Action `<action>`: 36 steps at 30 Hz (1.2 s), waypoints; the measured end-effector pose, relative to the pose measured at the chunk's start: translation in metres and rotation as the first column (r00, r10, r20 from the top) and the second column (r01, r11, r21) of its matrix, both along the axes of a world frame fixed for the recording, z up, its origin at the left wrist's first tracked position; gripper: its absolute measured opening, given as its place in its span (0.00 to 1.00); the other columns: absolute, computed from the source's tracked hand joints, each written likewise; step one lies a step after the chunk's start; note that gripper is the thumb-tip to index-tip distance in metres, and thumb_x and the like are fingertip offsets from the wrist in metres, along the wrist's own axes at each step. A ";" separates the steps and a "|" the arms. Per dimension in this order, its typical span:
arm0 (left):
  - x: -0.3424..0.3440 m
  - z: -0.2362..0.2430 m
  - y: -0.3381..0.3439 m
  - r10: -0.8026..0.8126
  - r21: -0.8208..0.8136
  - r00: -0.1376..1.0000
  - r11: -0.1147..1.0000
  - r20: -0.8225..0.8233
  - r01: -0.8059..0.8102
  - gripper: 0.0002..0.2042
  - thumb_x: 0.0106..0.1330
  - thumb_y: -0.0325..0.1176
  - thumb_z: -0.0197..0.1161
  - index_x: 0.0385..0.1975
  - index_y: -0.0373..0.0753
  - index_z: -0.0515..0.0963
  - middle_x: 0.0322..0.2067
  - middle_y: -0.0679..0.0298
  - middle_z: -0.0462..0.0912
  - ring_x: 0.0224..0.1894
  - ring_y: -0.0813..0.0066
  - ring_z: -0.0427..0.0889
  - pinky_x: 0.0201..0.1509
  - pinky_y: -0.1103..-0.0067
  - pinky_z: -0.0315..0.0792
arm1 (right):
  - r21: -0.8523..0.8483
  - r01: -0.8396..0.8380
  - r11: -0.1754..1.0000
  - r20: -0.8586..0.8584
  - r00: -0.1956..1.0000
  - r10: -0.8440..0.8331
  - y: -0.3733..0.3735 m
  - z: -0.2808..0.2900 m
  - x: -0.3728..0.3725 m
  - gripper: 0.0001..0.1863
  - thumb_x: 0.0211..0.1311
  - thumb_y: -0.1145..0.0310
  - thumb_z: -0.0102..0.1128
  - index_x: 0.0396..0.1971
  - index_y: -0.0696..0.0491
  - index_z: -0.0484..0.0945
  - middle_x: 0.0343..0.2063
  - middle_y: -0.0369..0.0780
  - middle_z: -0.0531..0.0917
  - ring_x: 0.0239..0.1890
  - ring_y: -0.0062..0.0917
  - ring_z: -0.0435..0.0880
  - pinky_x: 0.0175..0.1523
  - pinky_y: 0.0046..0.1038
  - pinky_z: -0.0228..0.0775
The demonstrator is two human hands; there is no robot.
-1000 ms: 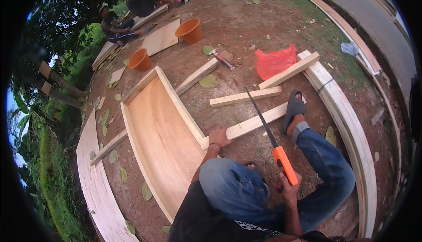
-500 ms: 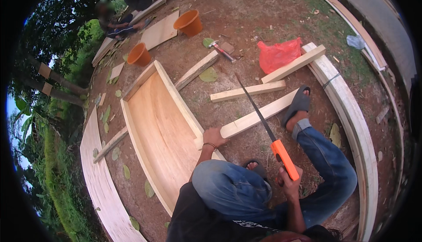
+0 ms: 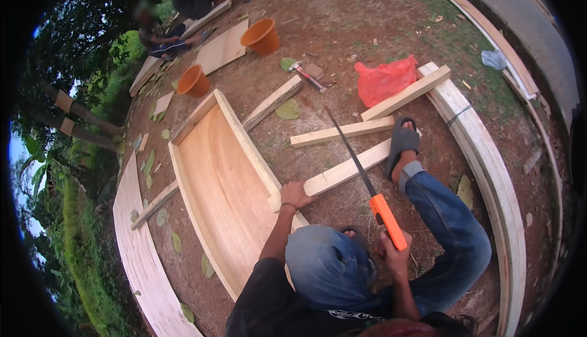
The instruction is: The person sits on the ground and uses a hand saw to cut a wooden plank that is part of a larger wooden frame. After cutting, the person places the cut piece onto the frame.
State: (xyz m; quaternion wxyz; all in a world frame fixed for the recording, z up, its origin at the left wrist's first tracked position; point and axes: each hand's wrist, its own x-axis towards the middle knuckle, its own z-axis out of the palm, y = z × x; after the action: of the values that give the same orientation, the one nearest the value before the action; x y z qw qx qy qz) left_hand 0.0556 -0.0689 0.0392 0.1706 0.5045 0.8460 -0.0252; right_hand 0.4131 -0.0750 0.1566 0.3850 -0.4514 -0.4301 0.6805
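Observation:
My left hand [image 3: 293, 194] grips the left end of a short pale timber [image 3: 342, 169], beside the edge of an open wooden frame [image 3: 220, 159] with a plywood bottom. My sandalled right foot [image 3: 403, 144] rests on the timber's far end. My right hand [image 3: 395, 250] is closed on the orange handle of a handsaw [image 3: 361, 172], whose long dark blade slants up across the middle of that timber; whether the teeth touch the wood I cannot tell.
Long bundled timbers [image 3: 477, 153] curve along the right, near a red bag [image 3: 385, 80]. A hammer [image 3: 309, 77], loose sticks [image 3: 339, 132] and orange buckets [image 3: 260, 38] lie ahead. Plywood [image 3: 143, 239] is at left, seated people [image 3: 195, 0] at the back, a road [image 3: 513, 13] at upper right.
The saw and my right hand have shifted slightly left and up. The timber, my left hand and my right foot have also shifted a little leftward in the view.

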 end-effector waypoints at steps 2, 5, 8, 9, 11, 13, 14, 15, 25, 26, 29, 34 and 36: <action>0.001 0.003 -0.001 0.003 -0.006 1.000 1.000 -0.006 -0.003 0.34 0.40 0.59 0.75 0.49 0.49 0.82 0.37 0.53 0.88 0.41 0.50 0.87 0.45 0.58 0.81 | 0.007 -0.005 1.000 0.011 1.000 0.005 0.001 0.001 0.000 0.06 0.65 0.76 0.62 0.28 0.60 0.77 0.16 0.30 0.74 0.15 0.12 0.69 0.21 0.20 0.59; -0.002 0.000 -0.002 -0.014 -0.012 0.999 1.000 -0.035 0.014 0.34 0.41 0.59 0.75 0.50 0.50 0.81 0.36 0.53 0.88 0.41 0.50 0.88 0.44 0.58 0.81 | 0.026 0.006 1.000 0.024 1.000 -0.007 -0.002 -0.004 0.003 0.06 0.65 0.76 0.61 0.28 0.60 0.76 0.14 0.31 0.73 0.14 0.13 0.68 0.20 0.21 0.59; -0.001 -0.005 -0.004 -0.039 0.017 0.998 0.999 -0.051 0.040 0.33 0.43 0.58 0.75 0.50 0.49 0.79 0.35 0.52 0.88 0.39 0.50 0.88 0.43 0.59 0.81 | 0.045 0.021 0.999 0.038 0.999 -0.022 -0.005 -0.013 0.006 0.06 0.66 0.75 0.59 0.30 0.60 0.74 0.12 0.32 0.71 0.10 0.15 0.67 0.18 0.22 0.62; -0.002 -0.007 -0.004 -0.043 0.016 0.998 0.999 -0.052 0.044 0.33 0.43 0.58 0.75 0.50 0.48 0.79 0.35 0.52 0.88 0.40 0.50 0.88 0.43 0.59 0.81 | 0.051 0.024 0.998 0.041 0.999 -0.026 -0.006 -0.013 0.006 0.05 0.66 0.75 0.58 0.30 0.60 0.74 0.12 0.32 0.71 0.10 0.15 0.67 0.18 0.22 0.62; -0.003 -0.004 -0.002 -0.038 0.011 0.998 0.999 -0.056 0.039 0.33 0.43 0.58 0.75 0.49 0.47 0.79 0.36 0.52 0.88 0.40 0.50 0.88 0.44 0.59 0.81 | 0.066 0.029 0.997 0.031 0.999 -0.031 -0.005 -0.012 0.004 0.05 0.66 0.76 0.58 0.30 0.60 0.74 0.12 0.33 0.71 0.10 0.15 0.67 0.18 0.23 0.62; -0.001 -0.001 -0.001 -0.027 -0.010 0.998 1.000 -0.053 0.027 0.33 0.43 0.58 0.75 0.49 0.46 0.79 0.37 0.52 0.88 0.41 0.50 0.88 0.45 0.59 0.81 | 0.074 0.040 0.996 0.013 0.999 -0.041 -0.005 -0.013 0.003 0.05 0.66 0.76 0.57 0.30 0.60 0.74 0.12 0.33 0.71 0.10 0.15 0.67 0.18 0.22 0.62; 0.000 0.001 0.001 -0.028 -0.019 0.998 0.999 -0.054 0.027 0.33 0.43 0.57 0.75 0.49 0.46 0.79 0.38 0.52 0.88 0.42 0.51 0.88 0.45 0.59 0.81 | 0.073 0.046 0.996 0.000 0.999 -0.046 -0.005 -0.014 0.002 0.05 0.66 0.76 0.57 0.30 0.60 0.74 0.12 0.33 0.71 0.11 0.15 0.67 0.18 0.22 0.62; 0.001 0.003 0.003 -0.029 -0.028 0.998 0.999 -0.056 0.028 0.33 0.43 0.57 0.75 0.50 0.46 0.79 0.38 0.53 0.88 0.42 0.51 0.87 0.46 0.59 0.81 | 0.071 0.052 0.996 -0.012 0.999 -0.051 -0.004 -0.014 0.001 0.05 0.66 0.76 0.57 0.30 0.60 0.74 0.12 0.33 0.71 0.11 0.15 0.67 0.18 0.23 0.62; 0.000 -0.003 -0.005 -0.023 0.047 0.999 0.999 -0.039 0.025 0.32 0.41 0.57 0.75 0.46 0.46 0.81 0.40 0.55 0.87 0.40 0.50 0.87 0.44 0.58 0.81 | 0.073 0.053 0.996 0.031 0.998 -0.056 -0.001 -0.018 0.004 0.06 0.62 0.77 0.61 0.26 0.60 0.75 0.14 0.31 0.72 0.15 0.13 0.68 0.22 0.22 0.57; 0.000 -0.003 -0.005 -0.019 0.043 0.999 0.999 -0.036 0.020 0.32 0.42 0.57 0.75 0.48 0.46 0.81 0.40 0.54 0.87 0.41 0.50 0.87 0.44 0.58 0.81 | 0.061 0.062 0.996 0.032 0.997 -0.064 0.000 -0.017 0.002 0.06 0.62 0.77 0.61 0.26 0.60 0.75 0.14 0.31 0.72 0.15 0.13 0.68 0.22 0.22 0.58; 0.001 -0.006 -0.006 -0.012 0.038 0.999 0.999 -0.042 0.014 0.33 0.44 0.57 0.74 0.50 0.47 0.81 0.42 0.53 0.87 0.42 0.51 0.87 0.45 0.60 0.81 | 0.032 0.072 0.997 0.026 0.997 -0.073 0.002 -0.017 -0.002 0.05 0.62 0.77 0.61 0.28 0.60 0.75 0.14 0.31 0.73 0.15 0.13 0.68 0.22 0.21 0.58; 0.004 -0.005 0.001 0.008 0.030 0.998 1.000 -0.057 -0.006 0.33 0.45 0.58 0.74 0.51 0.46 0.81 0.41 0.52 0.87 0.41 0.51 0.87 0.45 0.60 0.81 | 0.035 0.047 0.998 0.043 0.998 -0.048 0.003 -0.016 -0.002 0.02 0.61 0.78 0.61 0.31 0.61 0.77 0.15 0.31 0.73 0.16 0.12 0.68 0.22 0.20 0.58; 0.007 -0.003 0.016 0.048 -0.014 0.998 0.999 -0.030 -0.049 0.33 0.45 0.57 0.74 0.51 0.46 0.80 0.42 0.52 0.87 0.43 0.51 0.87 0.46 0.59 0.81 | 0.046 0.027 0.999 0.046 0.999 -0.029 0.006 -0.015 -0.001 0.03 0.62 0.78 0.61 0.32 0.62 0.78 0.15 0.30 0.73 0.16 0.12 0.68 0.22 0.21 0.58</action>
State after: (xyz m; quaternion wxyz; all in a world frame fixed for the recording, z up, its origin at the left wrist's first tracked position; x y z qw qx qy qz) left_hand 0.0624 -0.0525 0.0359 0.1621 0.4822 0.8602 -0.0349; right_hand 0.4116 -0.0687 0.1411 0.3944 -0.4642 -0.4478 0.6545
